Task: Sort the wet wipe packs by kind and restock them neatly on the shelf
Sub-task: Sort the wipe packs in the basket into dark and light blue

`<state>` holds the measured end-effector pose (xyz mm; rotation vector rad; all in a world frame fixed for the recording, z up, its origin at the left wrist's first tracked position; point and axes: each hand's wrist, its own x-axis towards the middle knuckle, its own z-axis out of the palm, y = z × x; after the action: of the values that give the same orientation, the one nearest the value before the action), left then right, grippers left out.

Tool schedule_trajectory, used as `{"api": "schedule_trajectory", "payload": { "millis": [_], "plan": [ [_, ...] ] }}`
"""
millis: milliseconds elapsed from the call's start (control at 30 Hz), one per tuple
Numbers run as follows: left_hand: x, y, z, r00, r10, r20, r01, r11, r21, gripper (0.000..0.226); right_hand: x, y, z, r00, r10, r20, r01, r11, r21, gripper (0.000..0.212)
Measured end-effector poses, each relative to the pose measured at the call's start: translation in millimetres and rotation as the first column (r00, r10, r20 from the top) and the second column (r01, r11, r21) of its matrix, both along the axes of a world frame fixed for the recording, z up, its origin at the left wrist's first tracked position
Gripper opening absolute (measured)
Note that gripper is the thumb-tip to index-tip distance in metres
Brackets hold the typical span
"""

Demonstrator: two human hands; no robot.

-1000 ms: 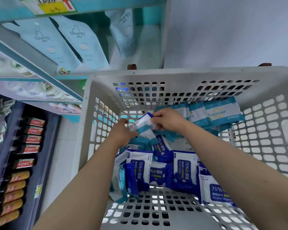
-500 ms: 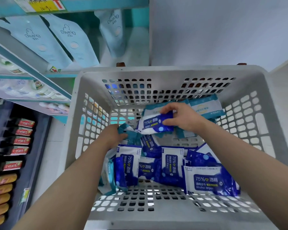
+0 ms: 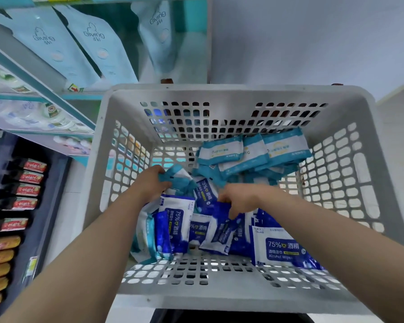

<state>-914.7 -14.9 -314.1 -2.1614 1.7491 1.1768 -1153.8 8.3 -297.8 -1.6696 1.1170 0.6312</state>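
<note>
A grey perforated plastic basket (image 3: 226,94) holds two kinds of wet wipe packs. Several teal-and-white packs (image 3: 254,151) lie stacked at the far right. Several dark blue 75% alcohol wipe packs (image 3: 279,250) fill the near half. My left hand (image 3: 151,183) is closed on a teal-and-white pack (image 3: 180,177) near the basket's middle left. My right hand (image 3: 239,199) grips a dark blue alcohol wipe pack (image 3: 222,231) among the blue ones, its fingers curled over the pack's top edge.
Store shelves stand to the left: pale blue "Giving" pouches (image 3: 96,43) on top, white packs (image 3: 30,113) on the shelf below, red and orange items (image 3: 26,190) lower down. A plain wall (image 3: 313,38) rises behind the basket.
My right hand has carried a dark blue pack from the far teal stack down to the near blue packs. My left hand keeps hold of its teal pack. The camera has shifted slightly.
</note>
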Motion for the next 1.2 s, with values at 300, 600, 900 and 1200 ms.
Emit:
{"api": "schedule_trajectory", "payload": {
  "millis": [300,600,900,1200],
  "plan": [
    [6,0,-8,0.999,0.048,0.0,-0.048,0.999,0.011,0.04,21,10,-32,0.809,-0.588,0.008,0.587,0.807,-0.067,0.032],
    [6,3,-9,0.996,0.079,-0.039,-0.078,0.997,0.01,0.043,34,5,-46,0.682,-0.729,0.046,0.731,0.682,-0.022,0.037],
    [6,8,-7,0.998,0.061,-0.035,-0.061,0.998,0.003,0.043,44,7,-42,0.681,-0.704,0.2,0.729,0.677,-0.101,0.036],
    [4,9,-3,0.998,0.036,-0.047,-0.037,0.999,-0.013,0.035,3,-6,17,0.689,-0.612,0.387,0.717,0.651,-0.248,0.068]
  ]
}}
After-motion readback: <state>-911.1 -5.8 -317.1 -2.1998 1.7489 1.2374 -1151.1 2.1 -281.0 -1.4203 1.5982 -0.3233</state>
